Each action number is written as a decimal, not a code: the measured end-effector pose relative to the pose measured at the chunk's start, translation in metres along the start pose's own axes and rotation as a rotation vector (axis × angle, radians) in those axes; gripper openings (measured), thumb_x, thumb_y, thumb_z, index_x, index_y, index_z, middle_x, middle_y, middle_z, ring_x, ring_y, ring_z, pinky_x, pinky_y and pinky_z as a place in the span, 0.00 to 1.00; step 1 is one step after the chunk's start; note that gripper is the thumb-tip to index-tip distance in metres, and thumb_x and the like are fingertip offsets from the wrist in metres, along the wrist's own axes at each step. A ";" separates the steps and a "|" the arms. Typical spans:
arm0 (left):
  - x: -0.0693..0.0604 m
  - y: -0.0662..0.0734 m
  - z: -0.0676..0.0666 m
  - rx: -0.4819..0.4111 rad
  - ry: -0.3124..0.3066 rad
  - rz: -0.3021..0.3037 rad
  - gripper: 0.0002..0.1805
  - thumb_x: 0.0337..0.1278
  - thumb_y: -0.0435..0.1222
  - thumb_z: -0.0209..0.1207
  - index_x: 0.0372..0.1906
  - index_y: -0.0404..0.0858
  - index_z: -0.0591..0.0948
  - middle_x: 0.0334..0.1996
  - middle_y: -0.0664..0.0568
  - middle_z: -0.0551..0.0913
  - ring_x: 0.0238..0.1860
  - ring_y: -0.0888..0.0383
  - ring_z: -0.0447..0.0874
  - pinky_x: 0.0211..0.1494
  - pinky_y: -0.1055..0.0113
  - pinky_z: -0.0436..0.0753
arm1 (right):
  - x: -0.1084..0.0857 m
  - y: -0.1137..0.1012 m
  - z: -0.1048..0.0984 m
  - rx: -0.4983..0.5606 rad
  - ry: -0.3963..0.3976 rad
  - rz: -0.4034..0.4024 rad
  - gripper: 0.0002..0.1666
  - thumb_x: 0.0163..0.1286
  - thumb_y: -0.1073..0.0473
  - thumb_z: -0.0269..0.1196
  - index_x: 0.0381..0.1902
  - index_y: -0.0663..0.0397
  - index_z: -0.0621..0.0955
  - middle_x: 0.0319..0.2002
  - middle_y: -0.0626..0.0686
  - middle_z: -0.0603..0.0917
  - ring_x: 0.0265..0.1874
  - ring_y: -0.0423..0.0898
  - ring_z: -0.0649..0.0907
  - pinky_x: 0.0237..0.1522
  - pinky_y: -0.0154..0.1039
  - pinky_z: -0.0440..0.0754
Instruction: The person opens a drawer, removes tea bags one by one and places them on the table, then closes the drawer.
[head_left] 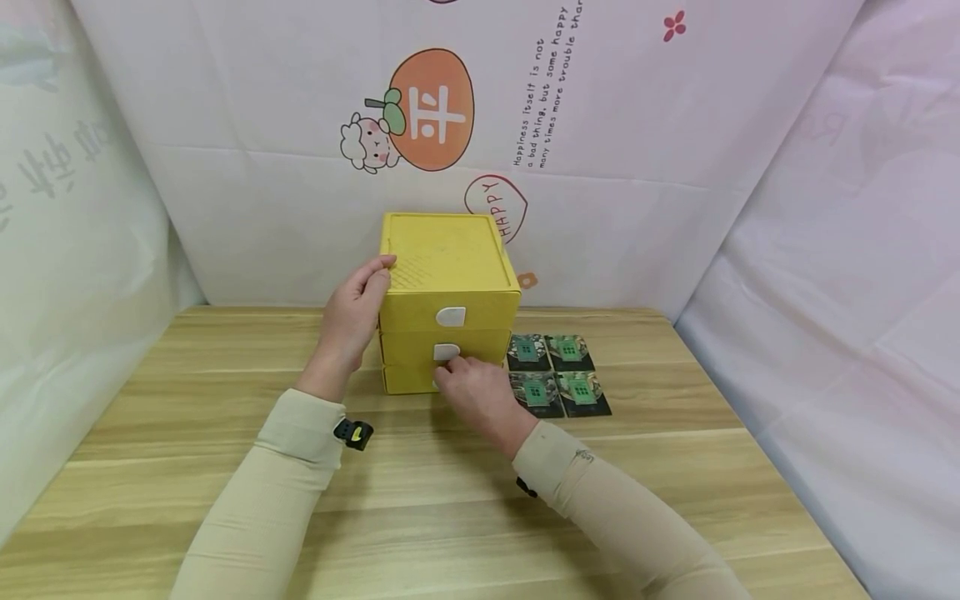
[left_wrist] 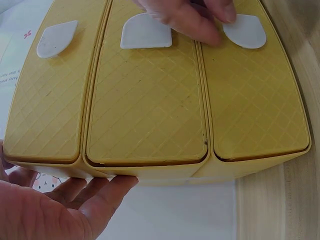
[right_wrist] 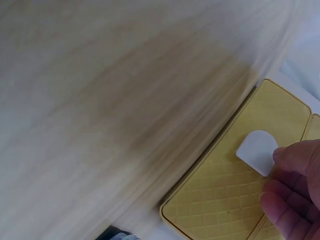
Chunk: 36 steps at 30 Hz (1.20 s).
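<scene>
A yellow box [head_left: 450, 250] of three stacked drawers stands at the back of the wood-grain table, each front bearing a white tab handle. My left hand [head_left: 351, 312] rests against the box's left side, thumb near its top edge; the left wrist view shows the fingers [left_wrist: 107, 195] touching that side. At the lower drawer front is my right hand [head_left: 483, 400]. Its thumb tip touches the edge of the bottom handle [right_wrist: 256, 150], while the loosely bent fingers lie beside it, apart from the handle. The middle handle [left_wrist: 145, 32] is partly covered by this hand. All drawers look pushed in.
Several dark square cards [head_left: 558, 375] with green designs lie in two rows to the right of the box. A printed white cloth [head_left: 600, 225] hangs behind the table, with pale cloth at both sides. The tabletop [head_left: 420, 500] extends in front.
</scene>
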<state>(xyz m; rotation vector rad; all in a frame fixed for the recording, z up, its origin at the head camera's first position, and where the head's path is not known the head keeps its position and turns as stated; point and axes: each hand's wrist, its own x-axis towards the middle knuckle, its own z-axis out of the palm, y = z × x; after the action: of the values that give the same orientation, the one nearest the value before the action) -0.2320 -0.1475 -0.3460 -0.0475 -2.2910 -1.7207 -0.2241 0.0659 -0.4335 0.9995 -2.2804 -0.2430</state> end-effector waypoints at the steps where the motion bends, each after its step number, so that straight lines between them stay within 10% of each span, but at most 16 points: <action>1: 0.000 0.000 0.000 0.000 0.000 0.002 0.27 0.80 0.56 0.43 0.74 0.57 0.76 0.75 0.62 0.71 0.25 0.56 0.60 0.22 0.66 0.62 | 0.000 0.000 0.001 0.003 -0.003 0.003 0.06 0.73 0.60 0.69 0.33 0.47 0.85 0.31 0.49 0.85 0.25 0.44 0.82 0.20 0.40 0.82; 36: 0.000 -0.002 0.000 -0.001 -0.002 0.015 0.27 0.80 0.56 0.43 0.74 0.57 0.75 0.74 0.61 0.73 0.17 0.60 0.54 0.20 0.66 0.62 | 0.004 -0.006 0.003 0.008 -0.079 0.046 0.08 0.74 0.61 0.67 0.31 0.48 0.85 0.31 0.49 0.84 0.28 0.43 0.84 0.27 0.39 0.85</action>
<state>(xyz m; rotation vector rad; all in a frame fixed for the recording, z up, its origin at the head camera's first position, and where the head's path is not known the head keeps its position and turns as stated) -0.2328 -0.1481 -0.3473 -0.0659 -2.2860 -1.7150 -0.2241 0.0585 -0.4368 0.9561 -2.3745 -0.2588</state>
